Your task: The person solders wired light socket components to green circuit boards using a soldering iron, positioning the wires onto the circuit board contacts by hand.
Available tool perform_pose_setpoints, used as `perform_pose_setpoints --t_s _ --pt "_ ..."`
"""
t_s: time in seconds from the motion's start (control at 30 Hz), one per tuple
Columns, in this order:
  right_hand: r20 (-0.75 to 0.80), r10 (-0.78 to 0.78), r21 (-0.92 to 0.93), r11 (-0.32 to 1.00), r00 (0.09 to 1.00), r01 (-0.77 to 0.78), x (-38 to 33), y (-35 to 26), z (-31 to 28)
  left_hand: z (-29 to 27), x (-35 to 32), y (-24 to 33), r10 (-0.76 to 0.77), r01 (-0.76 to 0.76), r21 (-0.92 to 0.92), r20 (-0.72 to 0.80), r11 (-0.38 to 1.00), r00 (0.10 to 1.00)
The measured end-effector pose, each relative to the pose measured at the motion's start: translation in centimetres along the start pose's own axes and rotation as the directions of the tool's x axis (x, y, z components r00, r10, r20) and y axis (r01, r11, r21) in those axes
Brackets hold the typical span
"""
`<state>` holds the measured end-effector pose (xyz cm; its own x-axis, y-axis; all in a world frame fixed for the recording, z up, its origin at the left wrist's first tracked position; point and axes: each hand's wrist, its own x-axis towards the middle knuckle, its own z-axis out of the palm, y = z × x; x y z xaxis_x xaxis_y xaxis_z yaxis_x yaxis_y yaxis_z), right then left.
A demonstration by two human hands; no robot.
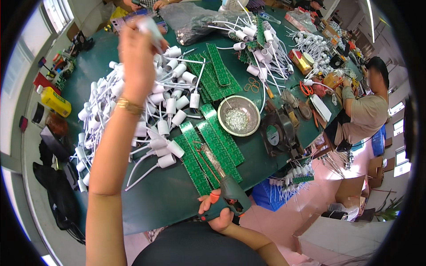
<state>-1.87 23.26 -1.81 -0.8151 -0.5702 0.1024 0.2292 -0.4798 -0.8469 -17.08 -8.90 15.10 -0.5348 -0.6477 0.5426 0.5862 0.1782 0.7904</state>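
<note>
A yellow bottle (pixel 55 101) with a red cap lies at the table's left edge, bearing a dark label. A grey plastic bag (pixel 188 22) slumps at the far end, and a yellow-red packet (pixel 301 61) (shiny, boxy) sits among the wired sockets on the right. Cardboard boxes (pixel 375 170) stand on the floor at right.

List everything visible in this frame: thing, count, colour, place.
table: one, dark green, centre
lamp sockets with cords: many, white, piled left and far right
circuit board strips: several, green, centre
metal bowl: one, silver, right of centre
small fan: one, black, right of bowl
yellow bottle: one, left edge
scissors: one, red-handled, far right
co-worker: one, beige shirt, seated right
left hand: raised, holds a white part
right hand: grips green soldering gun, near edge
</note>
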Motion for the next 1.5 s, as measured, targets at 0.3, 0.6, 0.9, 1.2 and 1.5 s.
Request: perform_pose_setpoints --t_s 0.3,0.6,0.9,1.2,1.5 --pt "-0.009 0.051 0.093 0.994 0.999 -0.050 0.0 -0.4 -0.4 -4.4 -13.3 11.2 -0.085 -0.194 0.426 0.553 0.884 0.829" --pt "0.025 0.169 -0.048 0.985 0.985 -0.168 -1.2 -2.7 -1.0 -5.8 -22.9 1.9 -0.195 -0.558 0.687 0.694 0.466 0.693" --pt "-0.005 0.521 -0.245 0.827 0.854 -0.506 -2.6 -4.6 -4.4 -6.3 -24.1 -0.1 -0.082 -0.560 0.735 0.630 0.382 0.772" --pt "0.009 0.596 -0.512 0.693 0.803 -0.508 -2.5 -5.9 -4.8 -6.4 -24.1 -0.4 -0.194 -0.365 0.798 0.502 0.480 0.843" --pt "0.045 0.600 -0.688 0.598 0.798 -0.411 -4.0 -4.6 -6.2 -6.2 -24.1 -0.5 -0.231 -0.315 0.813 0.469 0.489 0.852"
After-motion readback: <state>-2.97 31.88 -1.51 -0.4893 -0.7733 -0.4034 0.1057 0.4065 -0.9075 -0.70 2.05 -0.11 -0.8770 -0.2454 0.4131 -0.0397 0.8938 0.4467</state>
